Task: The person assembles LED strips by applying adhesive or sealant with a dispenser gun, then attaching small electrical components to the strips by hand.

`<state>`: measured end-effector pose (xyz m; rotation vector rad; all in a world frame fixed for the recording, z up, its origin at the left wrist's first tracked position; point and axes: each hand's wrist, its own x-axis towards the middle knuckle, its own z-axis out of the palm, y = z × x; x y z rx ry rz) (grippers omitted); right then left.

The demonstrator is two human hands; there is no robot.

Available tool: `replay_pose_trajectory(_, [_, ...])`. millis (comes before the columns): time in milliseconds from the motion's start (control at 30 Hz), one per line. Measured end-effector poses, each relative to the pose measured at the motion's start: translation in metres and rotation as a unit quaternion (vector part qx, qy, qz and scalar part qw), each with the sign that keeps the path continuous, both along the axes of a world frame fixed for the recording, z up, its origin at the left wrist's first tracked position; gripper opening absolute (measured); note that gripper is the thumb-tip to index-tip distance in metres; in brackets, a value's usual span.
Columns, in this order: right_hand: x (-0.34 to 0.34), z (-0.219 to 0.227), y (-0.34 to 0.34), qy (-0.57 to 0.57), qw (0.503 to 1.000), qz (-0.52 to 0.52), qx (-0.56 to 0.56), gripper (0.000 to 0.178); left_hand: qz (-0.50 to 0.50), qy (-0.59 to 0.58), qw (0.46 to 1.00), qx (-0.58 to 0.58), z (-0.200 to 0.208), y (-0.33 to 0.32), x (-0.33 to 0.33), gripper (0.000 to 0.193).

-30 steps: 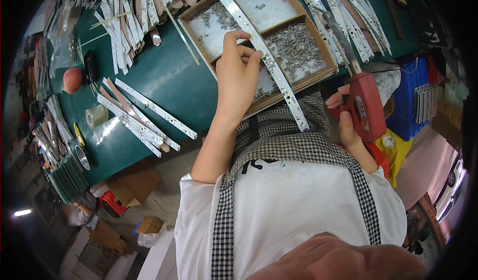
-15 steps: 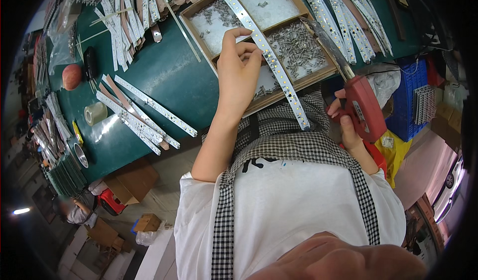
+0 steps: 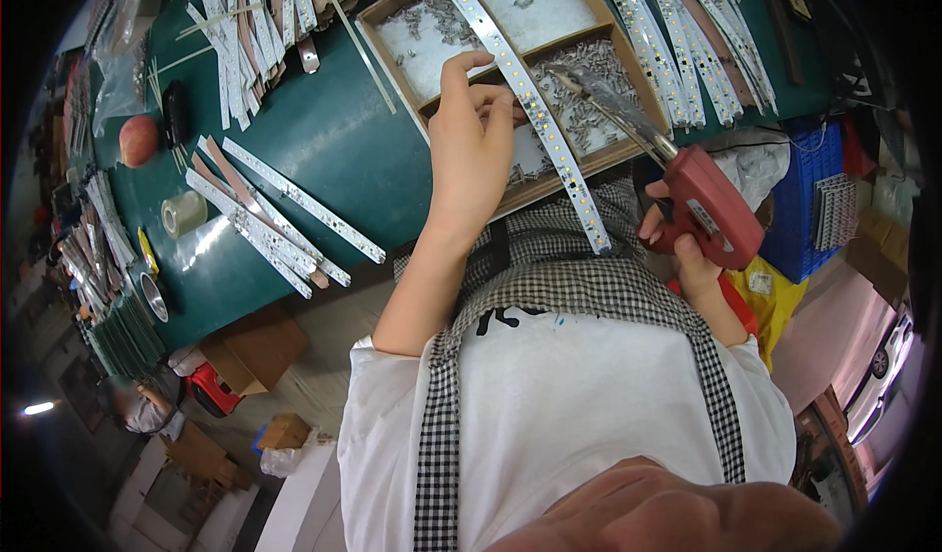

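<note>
My left hand (image 3: 473, 140) is closed at the edge of a long white LED strip (image 3: 535, 110), index fingertip and thumb beside it, other fingers partly behind. The strip slants across a wooden compartment tray (image 3: 432, 108), its near end over my checked apron (image 3: 510, 302). In my right hand (image 3: 687, 258) is a red gun-shaped tool (image 3: 714, 204) with a long metal front. Its tip points at the strip's middle from the right, over small metal pieces (image 3: 587, 120) in the tray; I cannot tell if it touches.
Several LED strips (image 3: 280, 218) lie on the green table (image 3: 334, 150) at left, and more (image 3: 667, 52) at the far right. Also at left are a tape roll (image 3: 184, 215) and an apple (image 3: 138, 142). A blue crate (image 3: 800, 199) stands at right.
The red tool's front has swung left, so its tip is now closer to the LED strip. My left hand and the strip have hardly moved.
</note>
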<state>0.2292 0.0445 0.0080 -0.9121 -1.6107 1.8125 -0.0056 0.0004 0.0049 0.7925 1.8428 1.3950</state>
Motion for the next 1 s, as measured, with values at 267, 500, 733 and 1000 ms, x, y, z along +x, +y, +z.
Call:
replay_pose_trajectory(267, [0.002, -0.005, 0.003, 0.022, 0.998, 0.048, -0.045, 0.062, -0.005, 0.039, 0.999, -0.015, -0.004, -0.001, 0.001, 0.031])
replay_pose_trajectory(500, [0.000, -0.004, 0.003, -0.002, 0.997, 0.055, -0.048, 0.059, -0.005, 0.053, 0.999, -0.009, -0.005, 0.000, 0.002, 0.031])
replay_pose_trajectory(733, [-0.005, 0.008, 0.005, -0.035, 0.996, 0.053, -0.055, 0.044, -0.006, 0.049, 0.999, -0.011, -0.006, 0.000, 0.002, 0.031])
replay_pose_trajectory(1000, [-0.011, 0.017, 0.009, -0.078, 0.993, 0.077, 0.045, 0.046, -0.010, 0.070, 0.997, -0.022, -0.006, -0.001, 0.002, 0.030])
